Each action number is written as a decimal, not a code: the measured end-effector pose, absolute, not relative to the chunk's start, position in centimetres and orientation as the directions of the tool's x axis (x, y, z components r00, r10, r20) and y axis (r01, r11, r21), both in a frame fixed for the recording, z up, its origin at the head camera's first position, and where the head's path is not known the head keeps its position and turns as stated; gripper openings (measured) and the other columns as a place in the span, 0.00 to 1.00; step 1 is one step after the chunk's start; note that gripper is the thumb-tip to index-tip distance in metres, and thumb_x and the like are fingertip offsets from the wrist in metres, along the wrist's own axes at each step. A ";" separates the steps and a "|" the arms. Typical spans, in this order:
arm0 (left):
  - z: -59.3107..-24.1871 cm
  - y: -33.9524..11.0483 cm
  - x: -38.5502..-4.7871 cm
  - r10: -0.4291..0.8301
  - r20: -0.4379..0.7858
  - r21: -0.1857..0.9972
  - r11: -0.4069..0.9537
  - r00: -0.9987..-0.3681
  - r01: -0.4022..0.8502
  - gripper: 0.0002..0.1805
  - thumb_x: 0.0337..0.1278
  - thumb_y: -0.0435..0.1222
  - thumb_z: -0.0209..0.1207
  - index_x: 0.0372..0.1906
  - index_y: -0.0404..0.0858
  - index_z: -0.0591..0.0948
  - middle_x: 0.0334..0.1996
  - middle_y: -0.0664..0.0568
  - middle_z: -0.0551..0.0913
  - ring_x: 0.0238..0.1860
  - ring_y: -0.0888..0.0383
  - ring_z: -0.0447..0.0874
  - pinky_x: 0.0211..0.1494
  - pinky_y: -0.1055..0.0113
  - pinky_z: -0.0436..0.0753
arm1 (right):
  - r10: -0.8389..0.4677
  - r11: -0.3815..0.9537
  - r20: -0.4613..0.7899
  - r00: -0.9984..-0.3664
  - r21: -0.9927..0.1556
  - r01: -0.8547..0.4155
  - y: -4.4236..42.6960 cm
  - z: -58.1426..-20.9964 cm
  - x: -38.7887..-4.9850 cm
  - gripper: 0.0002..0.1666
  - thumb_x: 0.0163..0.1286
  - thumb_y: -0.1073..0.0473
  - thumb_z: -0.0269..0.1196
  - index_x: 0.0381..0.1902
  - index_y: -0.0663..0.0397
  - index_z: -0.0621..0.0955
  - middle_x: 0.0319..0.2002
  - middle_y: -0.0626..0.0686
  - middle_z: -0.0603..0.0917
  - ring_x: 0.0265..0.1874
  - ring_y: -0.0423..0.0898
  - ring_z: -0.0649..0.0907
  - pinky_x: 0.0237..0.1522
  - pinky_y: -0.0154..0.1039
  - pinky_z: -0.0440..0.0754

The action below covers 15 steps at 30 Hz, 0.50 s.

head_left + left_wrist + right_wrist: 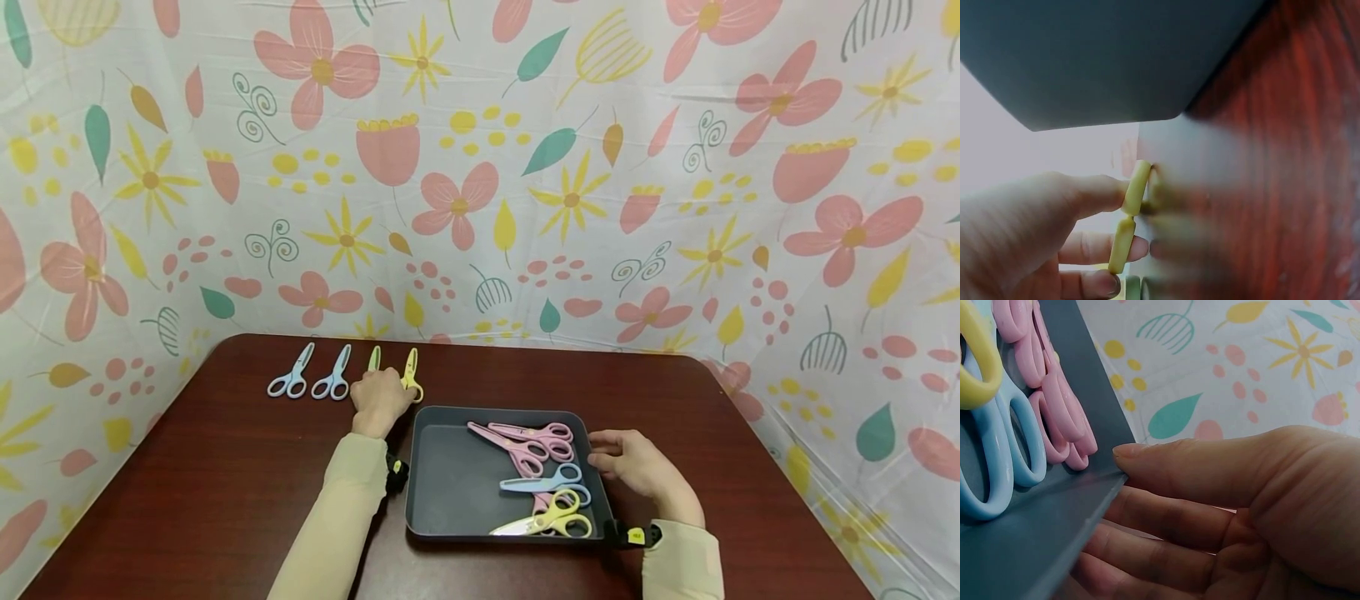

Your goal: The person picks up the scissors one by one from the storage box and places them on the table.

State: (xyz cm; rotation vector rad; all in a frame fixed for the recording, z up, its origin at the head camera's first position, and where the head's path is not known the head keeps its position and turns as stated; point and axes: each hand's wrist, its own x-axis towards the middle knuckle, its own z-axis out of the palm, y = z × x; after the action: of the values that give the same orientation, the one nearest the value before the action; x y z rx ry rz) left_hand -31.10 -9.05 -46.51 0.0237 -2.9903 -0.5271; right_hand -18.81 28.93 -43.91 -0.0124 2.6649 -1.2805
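Observation:
My left hand (381,396) is at the back of the table, over a row of scissors. Its thumb and fingers grip the yellow scissors (1124,244) by the handles. Beneath this hand lie the green scissors (375,358), mostly hidden. My right hand (641,468) holds the right side of a dark grey tray (450,475), thumb on the rim and fingers behind the wall. Inside the tray, toward its right, lie several pink scissors (525,454), blue scissors (551,483) and yellow scissors (543,521), partly overlapping.
Two light blue scissors, one left (292,379) and one right (333,379), lie at the back left of the brown table (225,500), blades pointing away. A floral curtain (465,167) hangs behind the table and along its sides.

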 end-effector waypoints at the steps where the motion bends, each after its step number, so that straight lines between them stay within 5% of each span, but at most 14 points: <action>1: -46.5 -9.1 -31.1 -0.033 0.104 0.343 0.939 -0.994 0.004 0.21 0.58 0.49 0.62 0.16 0.41 0.76 0.19 0.45 0.73 0.25 0.46 0.73 0.28 0.52 0.71 | -0.094 0.630 -0.160 -0.983 -0.774 0.065 29.0 -43.9 -18.8 0.23 0.64 0.70 0.64 0.57 0.71 0.77 0.46 0.63 0.84 0.40 0.51 0.85 0.39 0.47 0.84; 15: -46.6 -9.3 -30.9 -0.035 0.129 0.374 0.927 -0.991 0.016 0.26 0.55 0.52 0.66 0.11 0.42 0.72 0.10 0.52 0.67 0.14 0.52 0.70 0.19 0.60 0.64 | -0.088 0.622 -0.168 -0.982 -0.779 0.078 28.9 -43.9 -18.8 0.23 0.64 0.70 0.64 0.57 0.71 0.77 0.46 0.62 0.84 0.40 0.51 0.85 0.39 0.47 0.84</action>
State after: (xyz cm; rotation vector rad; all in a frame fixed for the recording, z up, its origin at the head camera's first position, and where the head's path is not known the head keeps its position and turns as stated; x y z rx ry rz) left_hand -30.89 -9.28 -46.64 0.0152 -2.9522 -0.5743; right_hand -18.81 28.93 -43.92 -0.0080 2.6540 -1.2890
